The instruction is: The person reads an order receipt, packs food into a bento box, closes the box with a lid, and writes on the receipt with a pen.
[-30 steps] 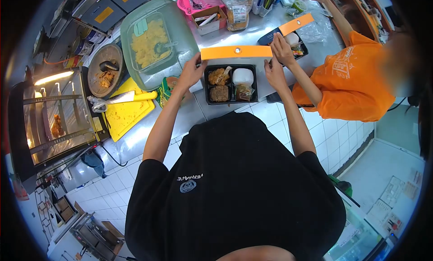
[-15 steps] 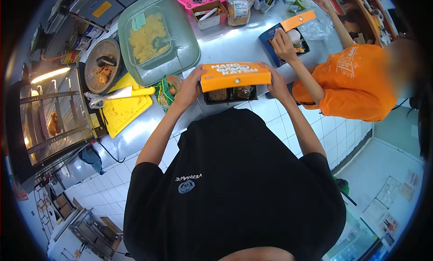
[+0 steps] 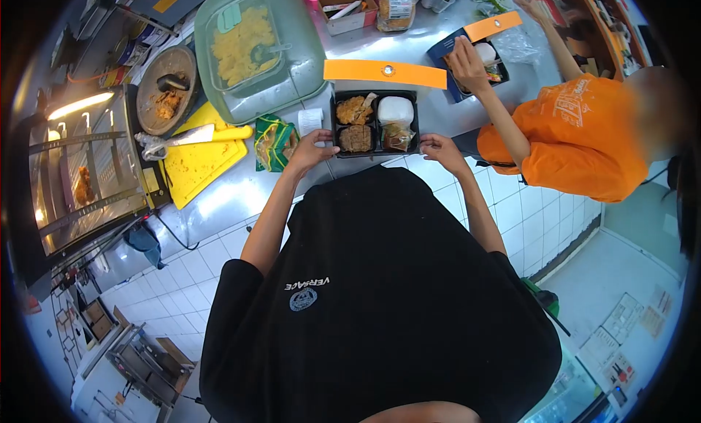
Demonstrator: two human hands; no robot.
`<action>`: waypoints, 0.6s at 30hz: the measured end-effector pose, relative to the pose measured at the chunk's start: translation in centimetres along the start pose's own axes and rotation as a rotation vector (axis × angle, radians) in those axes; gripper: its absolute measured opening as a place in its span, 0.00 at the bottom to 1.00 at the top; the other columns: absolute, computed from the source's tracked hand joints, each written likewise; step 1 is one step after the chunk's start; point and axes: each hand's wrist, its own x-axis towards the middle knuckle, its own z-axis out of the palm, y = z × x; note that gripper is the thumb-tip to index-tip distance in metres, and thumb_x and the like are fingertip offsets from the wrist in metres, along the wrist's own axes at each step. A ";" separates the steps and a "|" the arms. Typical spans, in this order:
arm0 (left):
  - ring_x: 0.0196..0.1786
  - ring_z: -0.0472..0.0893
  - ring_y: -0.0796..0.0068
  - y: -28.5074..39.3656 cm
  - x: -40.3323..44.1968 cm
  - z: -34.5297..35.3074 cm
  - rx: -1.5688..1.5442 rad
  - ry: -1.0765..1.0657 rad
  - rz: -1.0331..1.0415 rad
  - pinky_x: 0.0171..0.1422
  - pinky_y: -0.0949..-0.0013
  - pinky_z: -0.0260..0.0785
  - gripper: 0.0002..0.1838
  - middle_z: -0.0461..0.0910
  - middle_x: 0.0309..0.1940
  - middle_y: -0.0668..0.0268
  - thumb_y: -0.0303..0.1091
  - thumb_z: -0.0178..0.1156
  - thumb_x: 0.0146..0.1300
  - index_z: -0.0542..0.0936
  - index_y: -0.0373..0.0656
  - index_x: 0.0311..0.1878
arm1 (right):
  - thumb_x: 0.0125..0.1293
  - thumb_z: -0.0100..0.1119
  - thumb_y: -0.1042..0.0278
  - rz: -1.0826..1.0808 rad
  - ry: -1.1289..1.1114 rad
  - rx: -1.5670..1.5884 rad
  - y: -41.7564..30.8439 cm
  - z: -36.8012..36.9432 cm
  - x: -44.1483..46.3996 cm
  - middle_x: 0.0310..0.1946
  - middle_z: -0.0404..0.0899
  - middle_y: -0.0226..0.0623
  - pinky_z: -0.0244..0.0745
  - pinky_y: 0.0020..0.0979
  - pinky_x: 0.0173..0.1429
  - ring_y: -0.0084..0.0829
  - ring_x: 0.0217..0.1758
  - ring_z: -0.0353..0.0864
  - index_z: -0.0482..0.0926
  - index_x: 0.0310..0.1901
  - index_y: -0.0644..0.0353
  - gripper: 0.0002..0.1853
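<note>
In front of me sits a meal box, its black tray [image 3: 377, 123] divided into compartments and its orange lid [image 3: 385, 73] raised at the back. Fried chicken [image 3: 355, 109] and a brown patty [image 3: 356, 139] fill the left side; a white wrapped portion [image 3: 395, 110] and a small clear bag of food [image 3: 396, 137] fill the right. My left hand [image 3: 312, 151] has its fingers closed at the near left corner of the box. At the near right corner, my right hand [image 3: 442, 153] has its fingertips against the side, with the box between both hands.
A co-worker in an orange shirt [image 3: 577, 134] handles another open box [image 3: 488, 63] at right. Leftward are a green tub [image 3: 299, 72], a knife [image 3: 197, 136] on a yellow board [image 3: 201, 176], a mortar [image 3: 150, 83], a heated display case [image 3: 102, 167] and a green-yellow packet [image 3: 274, 144].
The orange lid, tilted forward over the tray with my hands at its sides, now stands back and the food shows. My hands have dropped to the near corners of the box.
</note>
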 end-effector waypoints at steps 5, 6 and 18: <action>0.49 0.82 0.71 -1.9 0.0 -0.9 0.000 -0.063 0.075 0.55 0.70 0.77 0.31 0.76 0.56 0.59 0.26 0.74 0.55 0.73 0.36 0.61 | 0.64 0.68 0.68 0.006 0.012 0.089 -0.3 0.2 -0.2 0.47 0.80 0.38 0.83 0.28 0.50 0.27 0.48 0.82 0.77 0.58 0.67 0.23; 0.49 0.82 0.71 -1.8 -0.1 -0.9 -0.002 -0.062 0.072 0.55 0.70 0.77 0.31 0.76 0.56 0.59 0.26 0.74 0.55 0.73 0.36 0.61 | 0.64 0.68 0.68 0.009 0.010 0.089 -0.2 0.3 -0.3 0.47 0.80 0.38 0.83 0.28 0.50 0.27 0.48 0.82 0.77 0.58 0.67 0.23; 0.54 0.81 0.68 -1.7 -1.0 -0.2 -0.107 -0.063 0.058 0.58 0.67 0.78 0.30 0.74 0.57 0.60 0.20 0.71 0.55 0.71 0.33 0.62 | 0.61 0.63 0.68 -0.064 0.221 -0.346 -1.8 2.8 -0.4 0.39 0.84 0.45 0.80 0.31 0.45 0.31 0.40 0.87 0.79 0.53 0.71 0.21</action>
